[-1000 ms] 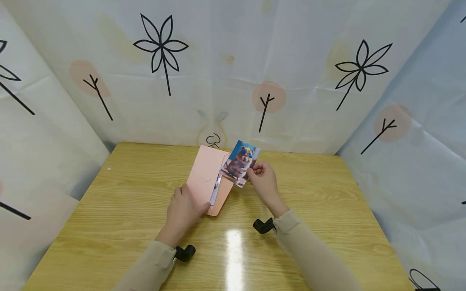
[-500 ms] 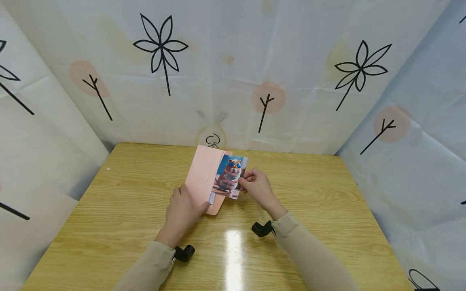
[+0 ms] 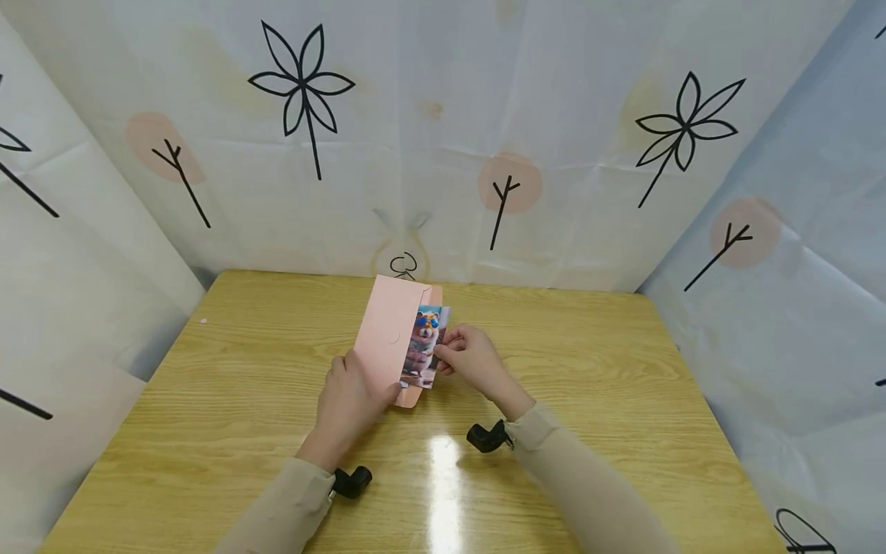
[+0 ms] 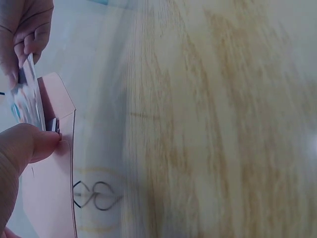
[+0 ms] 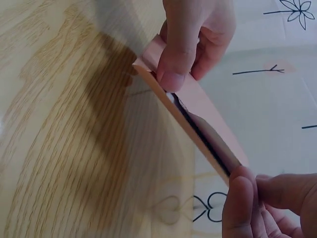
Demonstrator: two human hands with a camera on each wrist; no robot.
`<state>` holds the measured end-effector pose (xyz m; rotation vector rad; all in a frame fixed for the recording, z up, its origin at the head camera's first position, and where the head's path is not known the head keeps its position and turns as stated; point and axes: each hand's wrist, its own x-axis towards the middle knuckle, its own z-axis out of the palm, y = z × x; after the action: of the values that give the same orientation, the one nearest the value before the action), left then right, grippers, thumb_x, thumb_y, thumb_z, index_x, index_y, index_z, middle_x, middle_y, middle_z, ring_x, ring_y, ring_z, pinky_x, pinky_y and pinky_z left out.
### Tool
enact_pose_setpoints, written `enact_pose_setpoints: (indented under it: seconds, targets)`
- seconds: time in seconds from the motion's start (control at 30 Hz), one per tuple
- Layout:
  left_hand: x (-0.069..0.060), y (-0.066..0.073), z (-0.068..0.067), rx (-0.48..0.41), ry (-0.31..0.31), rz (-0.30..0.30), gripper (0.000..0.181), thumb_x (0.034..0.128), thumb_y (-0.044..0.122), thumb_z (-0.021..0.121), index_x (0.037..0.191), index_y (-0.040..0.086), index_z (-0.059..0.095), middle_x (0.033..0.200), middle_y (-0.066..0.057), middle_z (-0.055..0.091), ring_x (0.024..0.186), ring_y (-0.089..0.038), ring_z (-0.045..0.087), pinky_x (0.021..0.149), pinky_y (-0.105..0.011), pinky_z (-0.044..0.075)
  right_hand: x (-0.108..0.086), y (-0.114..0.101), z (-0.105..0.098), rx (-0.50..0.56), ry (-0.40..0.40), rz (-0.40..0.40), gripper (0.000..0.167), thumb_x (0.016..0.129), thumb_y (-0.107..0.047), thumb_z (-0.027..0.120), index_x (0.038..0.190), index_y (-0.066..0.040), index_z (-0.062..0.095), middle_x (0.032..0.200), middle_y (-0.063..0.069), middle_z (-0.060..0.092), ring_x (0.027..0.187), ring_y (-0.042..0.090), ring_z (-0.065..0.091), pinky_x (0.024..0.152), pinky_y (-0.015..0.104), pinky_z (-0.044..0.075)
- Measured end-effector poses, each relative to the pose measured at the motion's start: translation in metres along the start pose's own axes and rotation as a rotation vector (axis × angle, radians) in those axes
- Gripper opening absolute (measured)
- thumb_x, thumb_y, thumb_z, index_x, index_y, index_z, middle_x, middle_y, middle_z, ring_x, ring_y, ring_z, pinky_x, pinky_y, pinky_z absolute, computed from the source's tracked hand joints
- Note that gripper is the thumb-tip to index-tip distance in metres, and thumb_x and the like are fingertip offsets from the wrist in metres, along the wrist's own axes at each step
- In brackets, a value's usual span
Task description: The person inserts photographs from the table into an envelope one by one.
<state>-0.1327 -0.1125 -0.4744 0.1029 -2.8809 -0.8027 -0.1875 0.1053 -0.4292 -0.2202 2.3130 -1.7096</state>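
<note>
A pink envelope (image 3: 384, 331) is tilted over the table, its opening facing right. My left hand (image 3: 348, 400) grips its near end, and in the left wrist view the thumb (image 4: 42, 144) presses beside the opening. A photo card (image 3: 421, 350) with a furry animal in colourful sunglasses is partly inside; its left part is hidden by the envelope. My right hand (image 3: 473, 362) pinches the card's right edge between thumb and fingers. Something dark and thin, another card perhaps, shows within the opening in the right wrist view. The envelope's flap (image 4: 57, 94) stands folded back.
A wooden table (image 3: 588, 385) lies under both hands. Behind and beside it hangs a pale cloth (image 3: 581, 92) printed with flowers and trees. Each wrist carries a black camera mount (image 3: 487, 437). A bright reflection falls on the near part of the table.
My right hand has moved left and slightly down, sliding the photo card from over the envelope's open side partly into it. The left hand and envelope have hardly moved.
</note>
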Motion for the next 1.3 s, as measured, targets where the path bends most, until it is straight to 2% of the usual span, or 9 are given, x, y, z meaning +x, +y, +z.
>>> enact_pose_setpoints:
  seconds: [0.27,0.53,0.73,1.07,1.3]
  targets:
    - [-0.001,0.0,-0.001,0.001,0.003,-0.002,0.097,0.0715,0.055,0.075,0.129,-0.013,0.038,0.114,-0.028,0.045,0.099,-0.039,0.052,0.077,-0.052,0.049,0.004,-0.005,0.01,-0.066,0.032,0.024,0.015,0.094,-0.004,0.059,0.105,0.005,0.054,0.083,0.02,0.069,0.08,0.043,0.066,0.072,0.047,0.055]
    - [-0.002,0.002,-0.001,-0.005,0.025,0.023,0.096,0.0718,0.056,0.074,0.129,-0.013,0.038,0.114,-0.029,0.046,0.098,-0.04,0.053,0.076,-0.053,0.049,0.011,0.004,0.016,-0.04,0.036,0.032,0.025,0.093,-0.001,0.059,0.114,0.01,0.053,0.083,0.019,0.066,0.075,0.039,0.067,0.069,0.045,0.056]
    - [-0.002,0.002,-0.001,0.002,0.025,0.029,0.095,0.0721,0.057,0.073,0.127,-0.013,0.039,0.115,-0.029,0.046,0.098,-0.04,0.053,0.076,-0.052,0.05,0.015,0.009,0.025,0.016,0.086,0.022,0.032,0.092,-0.001,0.062,0.121,0.004,0.051,0.082,0.02,0.064,0.072,0.037,0.067,0.067,0.045,0.056]
    - [-0.004,0.005,-0.004,-0.001,0.012,0.023,0.098,0.0724,0.057,0.073,0.131,-0.014,0.037,0.117,-0.03,0.045,0.1,-0.04,0.053,0.077,-0.052,0.05,0.016,0.008,0.034,-0.033,0.151,-0.015,0.035,0.091,-0.001,0.062,0.123,0.0,0.049,0.083,0.014,0.063,0.062,0.021,0.063,0.056,0.032,0.055]
    - [-0.004,0.006,-0.005,0.011,0.027,0.026,0.097,0.0724,0.058,0.073,0.129,-0.014,0.038,0.115,-0.029,0.046,0.099,-0.04,0.053,0.077,-0.053,0.05,0.015,0.005,0.034,0.027,0.201,-0.01,0.036,0.09,0.002,0.062,0.123,0.001,0.047,0.085,0.018,0.063,0.063,0.025,0.064,0.058,0.035,0.056]
